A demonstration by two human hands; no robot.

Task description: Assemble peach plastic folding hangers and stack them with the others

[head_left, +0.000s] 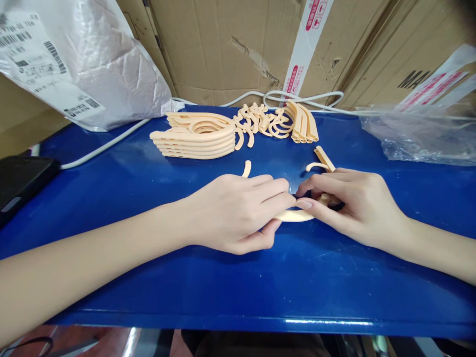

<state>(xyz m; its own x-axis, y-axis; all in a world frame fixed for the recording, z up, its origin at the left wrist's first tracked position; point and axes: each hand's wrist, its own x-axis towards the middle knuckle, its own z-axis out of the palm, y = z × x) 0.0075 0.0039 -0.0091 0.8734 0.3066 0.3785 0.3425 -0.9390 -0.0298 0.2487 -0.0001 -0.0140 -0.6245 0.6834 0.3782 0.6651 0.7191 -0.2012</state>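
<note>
A curved, peach-coloured plastic piece (295, 215) lies between my hands, low over the blue table. My left hand (247, 210) is closed around its left part, and the fingers hide much of it. The thumb and fingers of my right hand (345, 201) pinch its right part, meeting the left fingertips. Beyond my right hand, a straight peach arm (325, 157) and a thin hook-like piece (315, 166) stick out. A short curved end (247, 168) shows behind my left hand. How these pieces join is hidden by my fingers.
Behind my hands sit a stack of peach plastic frames (195, 141), a heap of small hooks (260, 120) and a bundle of curved arms (303, 124). A phone (26, 186), white cable (107, 145), plastic mailer (107, 64), clear bag (416, 139) and cardboard boxes (223, 44) surround them.
</note>
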